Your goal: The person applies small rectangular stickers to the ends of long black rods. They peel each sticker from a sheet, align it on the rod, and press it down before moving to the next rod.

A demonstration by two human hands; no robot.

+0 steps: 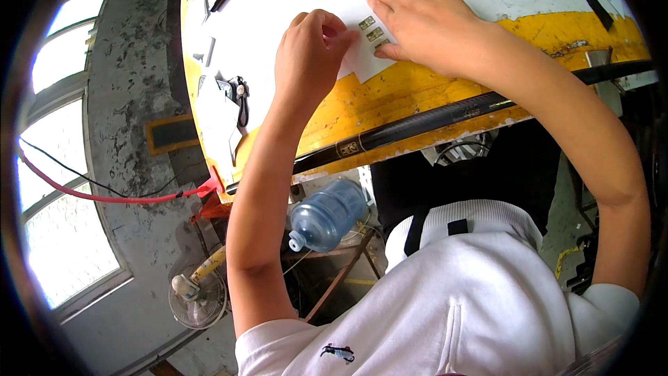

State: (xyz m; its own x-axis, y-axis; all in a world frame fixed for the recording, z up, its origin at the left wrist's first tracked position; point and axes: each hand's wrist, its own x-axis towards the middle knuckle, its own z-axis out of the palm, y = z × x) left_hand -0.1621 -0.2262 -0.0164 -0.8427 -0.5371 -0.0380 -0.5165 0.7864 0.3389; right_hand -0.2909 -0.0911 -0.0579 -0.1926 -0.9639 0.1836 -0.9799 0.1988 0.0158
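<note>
A white sheet (353,8) with rows of small dark-and-gold stickers (375,33) lies on the worktable. My right hand (428,24) rests flat on it with fingers stretched out, its thumb beside the lowest sticker of the near row. Left of that row, my left hand (313,52) is curled, thumb and forefinger pressed together at the sheet's left edge. What they pinch, if anything, is too small to make out. A long glossy black rod (410,127) with gold markings lies along the table's near edge, below both hands.
The table (550,31) is yellow with white covering. A phone-like device with a black strap (242,101) lies at the left. A blue water bottle (328,216) and a fan (198,292) stand below. A red hose (118,198) runs to the table's left corner.
</note>
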